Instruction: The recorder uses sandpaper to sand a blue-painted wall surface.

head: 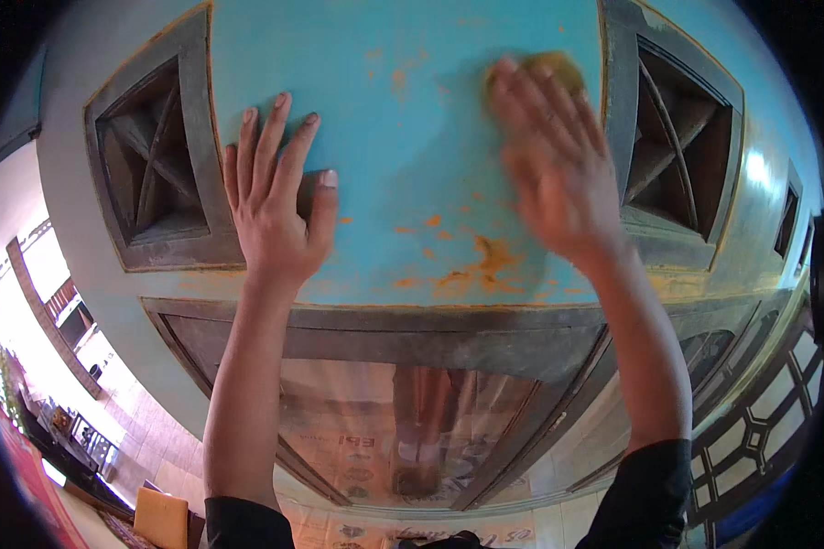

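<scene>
Before me is a turquoise painted wall (412,165) with orange-brown patches (484,264) where the paint is worn, mostly low down. My left hand (278,199) rests flat on it with spread fingers and holds nothing. The right hand (556,151), blurred, presses a yellowish-brown pad (564,68) against the paint at the upper right. Blur and my fingers hide whether that pad is a sponge or folded sandpaper. Wooden vent frames with crossed bars flank the painted area: the left vent frame (125,252) lies near my left hand, the right vent frame (721,178) just beyond my right.
Below the wall runs a dark wooden window frame (439,319) with a reflective glass pane (336,391). Printed cardboard sheets (323,532) cover the floor underneath. An orange-yellow box-like object (160,518) stands at lower left. Dark lattice woodwork (755,432) is at right.
</scene>
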`<state>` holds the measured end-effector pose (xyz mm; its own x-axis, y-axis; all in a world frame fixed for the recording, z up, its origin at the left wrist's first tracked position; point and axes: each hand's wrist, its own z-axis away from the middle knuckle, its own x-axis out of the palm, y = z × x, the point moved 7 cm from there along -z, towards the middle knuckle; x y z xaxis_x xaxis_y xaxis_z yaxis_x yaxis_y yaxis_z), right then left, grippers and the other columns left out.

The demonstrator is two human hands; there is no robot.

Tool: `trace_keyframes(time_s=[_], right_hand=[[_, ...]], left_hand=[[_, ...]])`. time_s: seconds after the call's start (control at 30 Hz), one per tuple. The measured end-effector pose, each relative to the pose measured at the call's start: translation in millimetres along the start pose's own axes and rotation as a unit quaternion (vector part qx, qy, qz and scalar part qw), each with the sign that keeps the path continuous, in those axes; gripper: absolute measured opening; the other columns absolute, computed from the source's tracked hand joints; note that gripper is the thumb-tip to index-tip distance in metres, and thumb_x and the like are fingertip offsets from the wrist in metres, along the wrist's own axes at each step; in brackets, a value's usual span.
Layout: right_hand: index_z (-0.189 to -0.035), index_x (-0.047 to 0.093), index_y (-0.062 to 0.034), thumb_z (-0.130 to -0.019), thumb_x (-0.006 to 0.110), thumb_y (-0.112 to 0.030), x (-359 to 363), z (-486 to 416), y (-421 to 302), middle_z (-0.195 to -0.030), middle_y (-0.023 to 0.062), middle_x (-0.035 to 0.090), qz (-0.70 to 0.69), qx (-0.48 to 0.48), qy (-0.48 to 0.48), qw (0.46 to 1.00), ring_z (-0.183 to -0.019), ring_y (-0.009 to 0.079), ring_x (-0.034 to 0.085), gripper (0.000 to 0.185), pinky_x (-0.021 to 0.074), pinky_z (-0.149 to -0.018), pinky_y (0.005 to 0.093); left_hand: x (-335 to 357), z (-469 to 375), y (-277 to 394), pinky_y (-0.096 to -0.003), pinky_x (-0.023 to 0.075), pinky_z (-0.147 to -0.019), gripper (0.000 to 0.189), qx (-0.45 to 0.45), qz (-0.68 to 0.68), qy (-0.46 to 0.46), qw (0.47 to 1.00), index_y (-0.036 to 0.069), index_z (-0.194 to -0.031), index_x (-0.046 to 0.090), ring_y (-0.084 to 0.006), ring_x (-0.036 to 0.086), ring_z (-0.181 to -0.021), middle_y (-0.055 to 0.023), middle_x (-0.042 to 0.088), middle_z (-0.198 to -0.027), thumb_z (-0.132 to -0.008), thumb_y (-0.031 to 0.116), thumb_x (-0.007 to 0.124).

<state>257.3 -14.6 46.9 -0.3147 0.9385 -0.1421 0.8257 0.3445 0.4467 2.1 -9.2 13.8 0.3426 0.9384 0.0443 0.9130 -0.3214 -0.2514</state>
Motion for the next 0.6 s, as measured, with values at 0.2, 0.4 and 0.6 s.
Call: trace_keyframes(time_s=[0.2, 0.4, 0.6], right_hand=[[-0.158, 0.044, -0.0121, -0.104, 0.051, -0.017, 16, 15, -41, -0.163, 0.0076, 0.045, -0.004, 0.031, -0.010, 0.999, -0.151, 0.0298, 0.041, 0.056, 0.0270, -0.126, 0.0505], [-0.154, 0.049, -0.0127, -0.099, 0.055, -0.017, 20, 47, -58, -0.162, 0.0077, 0.045, -0.060, -0.198, -0.086, 0.975, -0.149, 0.0276, 0.044, 0.056, 0.0304, -0.125, 0.0474], [-0.157, 0.046, -0.0117, -0.102, 0.056, -0.017, -6, 6, 15, -0.167, 0.0061, 0.039, 0.029, 0.066, 0.045, 0.996, -0.156, 0.0306, 0.032, 0.056, 0.0232, -0.127, 0.0503]], left_hand=[[-2, 0, -8, -0.0542, 0.0228, -0.124, 0.047, -0.001, 0.007, 0.009, 1.000, 0.013, -0.141, 0.063, -0.0371, 0.037, -0.152, -0.0077, 0.049, -0.160, -0.095, 0.021, 0.060], [-2, 4, -5, -0.0547, 0.0221, -0.124, 0.048, 0.004, 0.023, 0.003, 1.000, 0.013, -0.142, 0.063, -0.0364, 0.036, -0.153, -0.0081, 0.049, -0.160, -0.094, 0.020, 0.059], [-3, 3, -2, -0.0533, 0.0236, -0.125, 0.047, 0.006, -0.006, -0.013, 1.000, 0.004, -0.142, 0.060, -0.0386, 0.035, -0.153, -0.0136, 0.047, -0.160, -0.096, 0.014, 0.055]])
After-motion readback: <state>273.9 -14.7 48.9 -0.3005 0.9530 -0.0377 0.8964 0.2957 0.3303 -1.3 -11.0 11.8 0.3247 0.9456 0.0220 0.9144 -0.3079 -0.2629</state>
